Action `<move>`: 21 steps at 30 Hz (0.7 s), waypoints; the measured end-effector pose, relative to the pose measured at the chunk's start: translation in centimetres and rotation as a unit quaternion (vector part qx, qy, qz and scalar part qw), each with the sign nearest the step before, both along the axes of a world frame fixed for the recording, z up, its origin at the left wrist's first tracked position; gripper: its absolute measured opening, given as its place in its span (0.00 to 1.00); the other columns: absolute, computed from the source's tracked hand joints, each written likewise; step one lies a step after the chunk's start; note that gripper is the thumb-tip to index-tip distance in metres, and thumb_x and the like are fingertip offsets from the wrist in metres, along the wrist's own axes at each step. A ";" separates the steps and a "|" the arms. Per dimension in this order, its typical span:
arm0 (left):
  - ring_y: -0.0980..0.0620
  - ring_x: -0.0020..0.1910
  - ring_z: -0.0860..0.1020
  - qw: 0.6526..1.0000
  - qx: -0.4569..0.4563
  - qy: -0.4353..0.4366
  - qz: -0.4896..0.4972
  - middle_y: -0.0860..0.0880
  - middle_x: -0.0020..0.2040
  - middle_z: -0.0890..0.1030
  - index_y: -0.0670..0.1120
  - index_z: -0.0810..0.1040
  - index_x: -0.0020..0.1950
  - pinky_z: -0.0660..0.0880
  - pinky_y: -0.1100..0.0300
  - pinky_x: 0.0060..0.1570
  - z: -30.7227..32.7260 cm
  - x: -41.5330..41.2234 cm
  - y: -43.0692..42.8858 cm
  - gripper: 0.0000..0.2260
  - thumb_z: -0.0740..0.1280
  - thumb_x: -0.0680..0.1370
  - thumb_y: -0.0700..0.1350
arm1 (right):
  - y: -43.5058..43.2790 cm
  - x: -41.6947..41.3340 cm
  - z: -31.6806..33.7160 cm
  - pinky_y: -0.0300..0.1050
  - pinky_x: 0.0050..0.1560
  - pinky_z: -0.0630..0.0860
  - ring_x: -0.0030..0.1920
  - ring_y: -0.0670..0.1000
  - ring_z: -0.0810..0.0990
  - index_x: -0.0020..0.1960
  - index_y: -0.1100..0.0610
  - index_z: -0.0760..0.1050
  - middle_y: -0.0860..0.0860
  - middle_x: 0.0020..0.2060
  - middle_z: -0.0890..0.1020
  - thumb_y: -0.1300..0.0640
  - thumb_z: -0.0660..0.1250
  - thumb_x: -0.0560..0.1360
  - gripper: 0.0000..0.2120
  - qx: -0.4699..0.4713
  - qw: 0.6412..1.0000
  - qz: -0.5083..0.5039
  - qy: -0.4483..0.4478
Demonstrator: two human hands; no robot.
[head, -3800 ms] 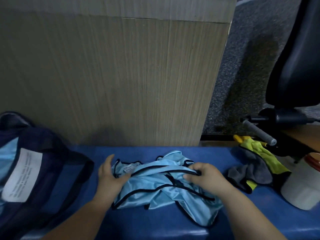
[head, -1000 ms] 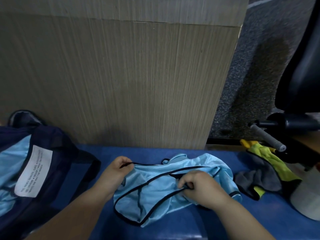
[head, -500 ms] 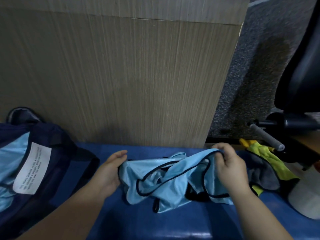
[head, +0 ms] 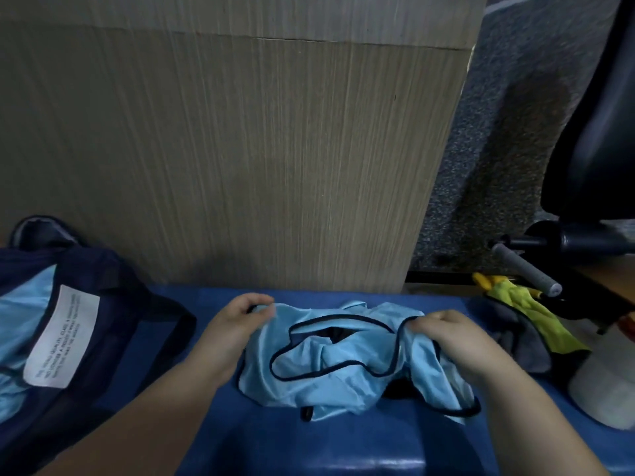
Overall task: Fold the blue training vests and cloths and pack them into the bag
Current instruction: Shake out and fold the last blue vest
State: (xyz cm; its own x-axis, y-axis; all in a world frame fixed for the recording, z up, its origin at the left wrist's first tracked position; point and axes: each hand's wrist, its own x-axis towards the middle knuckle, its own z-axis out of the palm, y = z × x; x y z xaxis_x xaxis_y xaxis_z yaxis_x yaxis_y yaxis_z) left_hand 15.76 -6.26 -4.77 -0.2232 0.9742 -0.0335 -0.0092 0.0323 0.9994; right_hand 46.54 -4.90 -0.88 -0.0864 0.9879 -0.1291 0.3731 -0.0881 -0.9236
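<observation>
The blue worktop (head: 336,448) carries everything. At its left end the dark navy bag (head: 113,290) lies open with light-blue fabric (head: 24,324) already showing inside, so part of the packing looks done. In the middle, one light-blue vest (head: 330,369) with dark trim lies crumpled and not yet folded. A grey and yellow cloth pile (head: 536,317) waits unfolded at the right. The left hand (head: 237,324) pinches the vest's left edge and the right hand (head: 446,338) grips its right edge, apparently to straighten it out. Folding it, bagging it and handling the cloths are left.

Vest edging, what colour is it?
Dark, navy or black, on the light blue vest; head view.
</observation>
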 end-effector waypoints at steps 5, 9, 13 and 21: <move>0.61 0.57 0.78 0.958 0.031 0.172 -0.229 0.59 0.57 0.79 0.65 0.79 0.50 0.75 0.61 0.60 2.4 4.1 -2.1 0.20 0.78 0.60 0.59 | -1.6 -3.0 0.7 0.47 0.45 0.77 0.39 0.56 0.82 0.44 0.67 0.83 0.63 0.41 0.84 0.59 0.74 0.68 0.11 -0.083 0.979 0.131 0.134; 0.69 0.58 0.70 0.897 0.095 0.314 -0.296 0.63 0.57 0.72 0.65 0.75 0.51 0.65 0.76 0.56 3.1 6.6 -2.6 0.21 0.75 0.61 0.63 | -2.2 -5.3 0.3 0.50 0.48 0.72 0.45 0.56 0.80 0.45 0.59 0.85 0.65 0.48 0.83 0.56 0.75 0.67 0.09 -0.087 0.969 0.178 0.145; 0.65 0.44 0.74 0.893 0.096 0.334 -0.286 0.59 0.43 0.74 0.53 0.77 0.39 0.69 0.70 0.49 3.1 6.8 -2.2 0.10 0.73 0.73 0.56 | -2.1 -5.3 0.2 0.42 0.30 0.64 0.29 0.51 0.71 0.33 0.55 0.79 0.56 0.29 0.76 0.51 0.74 0.71 0.12 -0.072 0.970 0.174 0.151; 0.52 0.39 0.81 0.957 -0.048 -0.011 -0.286 0.45 0.41 0.83 0.45 0.82 0.41 0.77 0.60 0.41 4.3 5.3 -2.8 0.10 0.69 0.72 0.51 | -1.3 -2.0 0.8 0.38 0.33 0.77 0.31 0.48 0.80 0.36 0.59 0.81 0.55 0.32 0.81 0.53 0.77 0.59 0.11 -0.100 0.952 0.218 0.193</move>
State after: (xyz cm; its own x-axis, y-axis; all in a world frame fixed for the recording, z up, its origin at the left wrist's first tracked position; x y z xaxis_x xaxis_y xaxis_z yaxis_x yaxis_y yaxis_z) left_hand 21.03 -9.03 -0.46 0.3472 0.9292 -0.1266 0.0159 0.1291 0.9915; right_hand 44.58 -6.21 -0.07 -0.5609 0.8067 -0.1860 0.0506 -0.1909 -0.9803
